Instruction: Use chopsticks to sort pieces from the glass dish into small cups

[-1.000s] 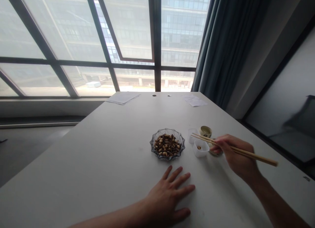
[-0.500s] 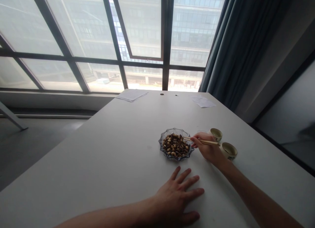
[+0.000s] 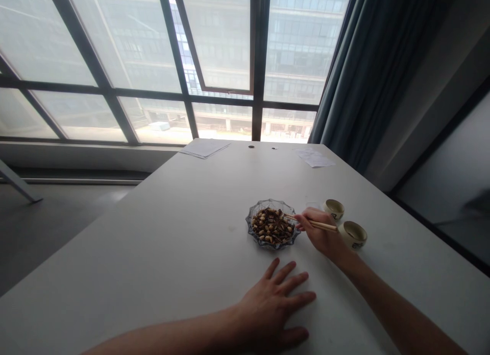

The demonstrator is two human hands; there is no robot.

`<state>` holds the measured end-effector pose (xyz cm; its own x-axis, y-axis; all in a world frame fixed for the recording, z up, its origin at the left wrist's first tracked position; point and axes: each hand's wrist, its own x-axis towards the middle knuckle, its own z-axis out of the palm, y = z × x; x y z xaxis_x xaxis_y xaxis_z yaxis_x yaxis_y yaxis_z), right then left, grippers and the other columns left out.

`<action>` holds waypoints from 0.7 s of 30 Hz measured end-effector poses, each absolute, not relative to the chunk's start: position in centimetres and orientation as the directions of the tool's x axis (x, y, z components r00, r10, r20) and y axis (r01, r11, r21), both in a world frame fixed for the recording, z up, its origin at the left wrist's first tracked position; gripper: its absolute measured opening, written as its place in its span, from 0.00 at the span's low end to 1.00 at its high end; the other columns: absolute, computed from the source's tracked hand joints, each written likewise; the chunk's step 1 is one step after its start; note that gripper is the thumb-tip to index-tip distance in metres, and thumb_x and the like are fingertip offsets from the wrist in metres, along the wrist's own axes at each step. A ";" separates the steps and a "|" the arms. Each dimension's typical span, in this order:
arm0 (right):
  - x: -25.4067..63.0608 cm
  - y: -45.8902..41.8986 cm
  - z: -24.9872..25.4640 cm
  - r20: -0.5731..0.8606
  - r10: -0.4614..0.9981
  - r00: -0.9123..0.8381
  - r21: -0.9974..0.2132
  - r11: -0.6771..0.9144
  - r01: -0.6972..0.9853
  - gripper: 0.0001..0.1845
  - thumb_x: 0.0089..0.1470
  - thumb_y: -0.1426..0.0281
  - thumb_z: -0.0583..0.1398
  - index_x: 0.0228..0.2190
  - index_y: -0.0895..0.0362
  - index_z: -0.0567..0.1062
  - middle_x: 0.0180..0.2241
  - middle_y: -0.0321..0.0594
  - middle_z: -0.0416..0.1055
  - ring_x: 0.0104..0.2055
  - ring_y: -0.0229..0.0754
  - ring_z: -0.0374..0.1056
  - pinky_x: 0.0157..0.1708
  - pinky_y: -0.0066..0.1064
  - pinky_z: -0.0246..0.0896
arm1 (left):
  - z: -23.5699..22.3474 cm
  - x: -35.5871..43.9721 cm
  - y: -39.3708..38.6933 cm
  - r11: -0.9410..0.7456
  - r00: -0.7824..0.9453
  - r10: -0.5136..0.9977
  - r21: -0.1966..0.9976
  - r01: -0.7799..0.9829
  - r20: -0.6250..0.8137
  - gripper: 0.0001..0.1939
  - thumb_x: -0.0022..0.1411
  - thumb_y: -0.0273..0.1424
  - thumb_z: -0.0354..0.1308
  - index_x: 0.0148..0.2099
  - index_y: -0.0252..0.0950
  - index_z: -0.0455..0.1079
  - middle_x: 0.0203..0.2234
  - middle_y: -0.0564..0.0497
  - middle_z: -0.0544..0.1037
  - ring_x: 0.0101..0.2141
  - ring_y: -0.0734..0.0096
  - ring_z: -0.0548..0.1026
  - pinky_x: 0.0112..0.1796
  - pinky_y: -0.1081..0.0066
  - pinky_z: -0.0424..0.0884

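Observation:
My right hand (image 3: 319, 233) is closed around a pair of wooden chopsticks (image 3: 324, 226). Their tips reach over the right side of a scalloped glass bowl (image 3: 250, 233). Inside lies a mix of pale nuts (image 3: 268, 238) and dark, thin pieces I cannot name exactly. Whether the tips pinch anything is too small to tell. My left hand (image 3: 276, 305) rests flat on the table in front of the bowl, fingers spread and holding nothing. Two small cups, a far cup (image 3: 334, 210) and a near cup (image 3: 354, 236), stand just right of my right hand.
The white table (image 3: 184, 232) stretches toward large windows. Papers (image 3: 204, 148) lie at its far left corner and a loose sheet (image 3: 316, 158) at the far right. A small clear object (image 3: 314, 205) sits behind my right hand. A dark curtain (image 3: 356, 69) hangs at the right.
The chopsticks have tilted slightly, their rear ends a little lower, with the tips still over the bowl. My left hand stays flat on the table.

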<state>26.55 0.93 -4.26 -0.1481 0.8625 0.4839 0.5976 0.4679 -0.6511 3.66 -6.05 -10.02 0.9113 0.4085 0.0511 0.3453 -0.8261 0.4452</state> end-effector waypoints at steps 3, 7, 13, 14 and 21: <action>26.9 0.5 -3.8 0.492 0.860 -0.138 -0.659 0.471 0.587 0.24 0.71 0.53 0.57 0.27 0.52 0.77 0.28 0.41 0.78 0.30 0.44 0.76 0.31 0.36 0.70 | -10.0 3.7 -6.0 -0.827 0.911 0.409 0.443 0.348 0.049 0.34 0.74 0.54 0.52 0.76 0.50 0.56 0.76 0.49 0.54 0.75 0.39 0.47 0.69 0.32 0.39; 27.8 -1.3 -2.1 0.527 0.843 -0.104 -0.653 0.480 0.586 0.22 0.70 0.55 0.59 0.28 0.52 0.78 0.29 0.41 0.79 0.30 0.44 0.77 0.31 0.36 0.73 | -10.0 3.6 -6.1 -0.822 0.910 0.410 0.452 0.345 0.052 0.34 0.74 0.54 0.52 0.76 0.50 0.57 0.76 0.48 0.54 0.75 0.39 0.47 0.69 0.32 0.39; 31.5 -6.3 1.2 0.643 0.766 -0.008 -0.576 0.490 0.654 0.15 0.67 0.59 0.63 0.30 0.50 0.81 0.31 0.42 0.81 0.31 0.47 0.79 0.30 0.37 0.76 | -10.0 3.5 -6.1 -0.821 0.909 0.415 0.450 0.352 0.047 0.34 0.73 0.52 0.55 0.76 0.50 0.56 0.76 0.49 0.53 0.75 0.39 0.46 0.70 0.33 0.38; 32.5 -7.1 1.4 0.656 0.754 0.037 -0.570 0.463 0.679 0.14 0.67 0.58 0.63 0.31 0.50 0.82 0.32 0.41 0.82 0.30 0.47 0.79 0.30 0.36 0.77 | -10.0 3.5 -6.1 -0.822 0.909 0.415 0.446 0.354 0.044 0.35 0.73 0.52 0.55 0.76 0.50 0.56 0.76 0.50 0.53 0.75 0.39 0.46 0.70 0.33 0.38; 39.0 -10.0 -0.6 0.527 0.753 0.394 -0.737 0.174 0.653 0.17 0.61 0.52 0.67 0.33 0.53 0.83 0.30 0.40 0.83 0.31 0.49 0.82 0.36 0.37 0.80 | -9.9 3.6 -6.1 -0.812 0.901 0.433 0.449 0.373 0.033 0.34 0.73 0.53 0.55 0.76 0.53 0.56 0.76 0.52 0.53 0.75 0.41 0.46 0.70 0.33 0.40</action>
<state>39.03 -10.01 -0.64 0.3944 0.7528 0.5270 0.6530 0.1739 -0.7371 3.56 -6.08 -9.90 0.9009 0.4327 0.0332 0.3733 -0.8117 0.4492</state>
